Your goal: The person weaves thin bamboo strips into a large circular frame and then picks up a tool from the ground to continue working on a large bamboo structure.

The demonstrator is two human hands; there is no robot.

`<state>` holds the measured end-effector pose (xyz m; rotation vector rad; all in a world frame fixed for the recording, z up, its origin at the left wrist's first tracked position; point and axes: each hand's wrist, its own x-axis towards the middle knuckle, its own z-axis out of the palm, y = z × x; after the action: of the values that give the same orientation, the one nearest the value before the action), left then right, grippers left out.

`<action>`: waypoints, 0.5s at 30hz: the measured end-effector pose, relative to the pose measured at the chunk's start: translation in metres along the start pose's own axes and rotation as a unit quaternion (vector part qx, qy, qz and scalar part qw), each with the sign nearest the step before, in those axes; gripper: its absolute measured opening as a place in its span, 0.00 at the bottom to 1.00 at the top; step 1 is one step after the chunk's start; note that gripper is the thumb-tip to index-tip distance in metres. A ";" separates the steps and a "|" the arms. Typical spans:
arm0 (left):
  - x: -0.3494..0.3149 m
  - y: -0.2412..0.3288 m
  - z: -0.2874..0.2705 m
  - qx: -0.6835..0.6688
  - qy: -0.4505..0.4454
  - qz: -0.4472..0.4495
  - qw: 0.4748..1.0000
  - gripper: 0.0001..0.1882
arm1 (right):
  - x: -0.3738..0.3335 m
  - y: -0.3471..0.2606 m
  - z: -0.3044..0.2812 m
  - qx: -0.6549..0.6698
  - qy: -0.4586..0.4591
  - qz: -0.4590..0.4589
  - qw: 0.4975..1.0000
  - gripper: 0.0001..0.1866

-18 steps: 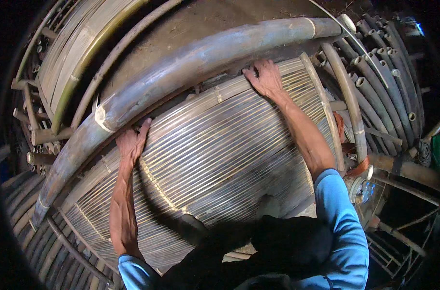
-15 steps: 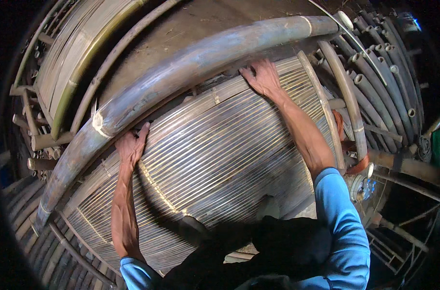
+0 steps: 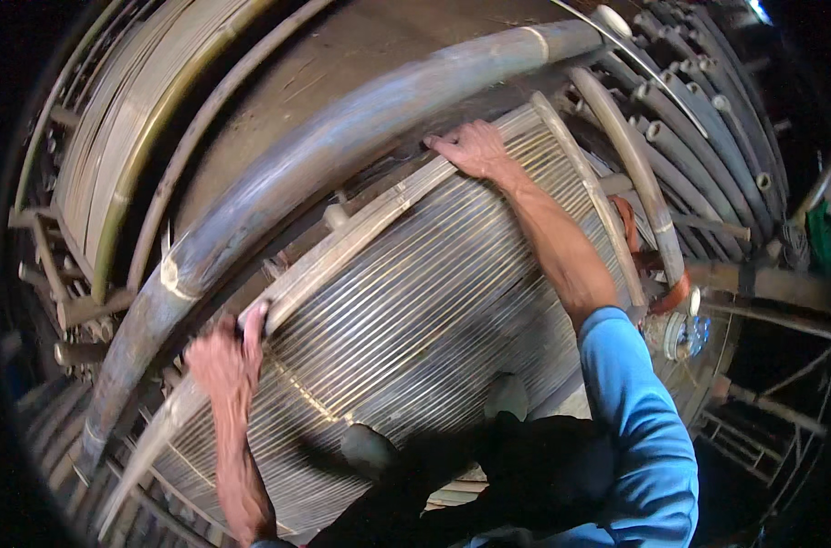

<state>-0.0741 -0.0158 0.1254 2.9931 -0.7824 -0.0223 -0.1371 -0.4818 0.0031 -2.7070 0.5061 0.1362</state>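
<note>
the pale rail [image 3: 370, 224] has shifted away from the thick bamboo pole [image 3: 379, 117]. it slants up rightward; left hand [image 3: 225, 358] grips near its middle, right hand [image 3: 477, 151] its upper end.

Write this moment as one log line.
Left hand: holding long, flat, pale bamboo strip | Right hand: on same strip | Beneath: brown slatted bamboo panel | Beyond: thick greyish bamboo pole

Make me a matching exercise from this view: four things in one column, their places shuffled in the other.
1. left hand
2. right hand
3. thick bamboo pole
4. slatted panel

A. beyond both hands
B. on the pale strip, farther right
C. beneath both forearms
D. on the pale strip, farther left

Pairs: 1-D, 2-B, 3-A, 4-C
</note>
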 end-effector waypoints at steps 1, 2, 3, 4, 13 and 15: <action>0.000 0.014 -0.010 -0.001 0.051 0.047 0.998 0.33 | -0.010 0.015 -0.004 -0.007 0.006 0.018 1.000 0.35; -0.002 0.017 -0.021 0.007 0.055 0.058 0.997 0.34 | -0.016 0.009 -0.012 0.015 0.016 0.011 1.000 0.36; -0.014 0.014 -0.047 0.040 0.059 0.052 0.996 0.35 | -0.010 -0.011 -0.013 0.057 0.023 -0.018 0.998 0.37; -0.011 0.020 -0.038 0.029 0.064 0.065 0.995 0.35 | -0.014 0.008 -0.008 0.065 0.034 0.017 0.997 0.37; -0.041 0.010 -0.015 0.009 0.026 -0.006 1.000 0.37 | -0.016 -0.003 -0.010 0.048 0.015 -0.015 0.999 0.35; -0.067 0.022 -0.037 0.025 0.007 0.005 1.000 0.36 | -0.032 0.000 -0.008 0.068 0.028 -0.051 0.996 0.33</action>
<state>-0.1427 -0.0006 0.1634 3.0320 -0.8090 0.0184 -0.1670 -0.4739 0.0153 -2.6030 0.3780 -0.0010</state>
